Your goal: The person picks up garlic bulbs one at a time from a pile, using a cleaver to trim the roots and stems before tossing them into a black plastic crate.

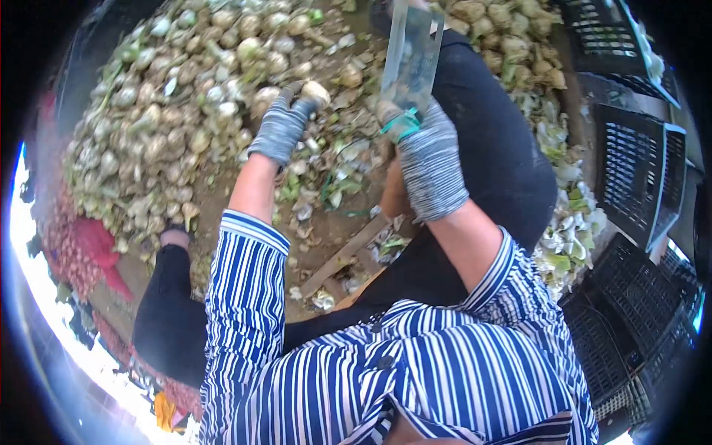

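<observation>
My left hand [282, 126], in a grey knitted glove, is closed around a pale onion [317, 92] that shows past the fingertips. My right hand [430, 159], gloved the same way, grips a cleaver [411, 55] whose broad, shiny rectangular blade points away from me. A green band [404, 124] is wrapped near the thumb, and the cleaver's handle is mostly hidden by the hand. Beyond and left of my left hand lies a large heap of pale onions [156, 141]. Loose peelings [345, 174] cover the ground between my hands.
More onions [512, 44] are piled at the upper right, beyond my bent leg [489, 126]. White and green trimmings [571, 237] lie along that leg. Black plastic crates [630, 163] stand at the right. A wooden strip [345, 256] lies low in front of me.
</observation>
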Motion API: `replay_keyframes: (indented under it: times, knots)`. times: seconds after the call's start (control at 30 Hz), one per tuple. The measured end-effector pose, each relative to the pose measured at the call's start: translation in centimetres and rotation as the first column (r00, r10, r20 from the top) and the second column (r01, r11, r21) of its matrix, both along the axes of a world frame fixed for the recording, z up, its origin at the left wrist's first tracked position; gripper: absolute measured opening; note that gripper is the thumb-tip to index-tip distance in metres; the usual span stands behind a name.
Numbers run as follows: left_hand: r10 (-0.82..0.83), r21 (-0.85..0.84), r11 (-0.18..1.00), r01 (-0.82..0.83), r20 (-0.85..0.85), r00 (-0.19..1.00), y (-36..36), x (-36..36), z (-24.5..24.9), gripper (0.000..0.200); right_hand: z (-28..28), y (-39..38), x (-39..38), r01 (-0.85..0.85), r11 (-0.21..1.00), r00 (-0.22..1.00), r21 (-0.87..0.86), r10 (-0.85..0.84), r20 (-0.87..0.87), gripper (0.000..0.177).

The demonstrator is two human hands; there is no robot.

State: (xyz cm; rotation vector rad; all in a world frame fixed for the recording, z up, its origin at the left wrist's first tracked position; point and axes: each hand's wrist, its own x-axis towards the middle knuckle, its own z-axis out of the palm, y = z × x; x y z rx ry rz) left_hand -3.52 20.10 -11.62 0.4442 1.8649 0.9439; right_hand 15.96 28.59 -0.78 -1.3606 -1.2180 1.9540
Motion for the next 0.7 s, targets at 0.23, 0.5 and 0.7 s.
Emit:
replay_keyframes:
  times: [0.23,0.5,0.7]
  knots:
    - [0.081,0.218,0.958,-0.185,0.413,0.907,-8.1,2.7,10.4,0.062,1.6,-2.2,-0.2,-0.643,0.314,0.762,0.699,0.354,0.542,0.029]
    - [-0.112,0.206,0.971,0.119,-0.044,0.993,-10.7,4.1,11.8,0.054,2.9,-4.9,0.1,-0.659,-0.174,0.657,0.732,0.340,0.673,0.018]
    - [-0.107,0.285,0.950,0.130,-0.093,0.990,-12.0,5.0,12.6,0.055,2.9,-5.5,0.2,-0.614,-0.241,0.646,0.751,0.392,0.654,0.025]
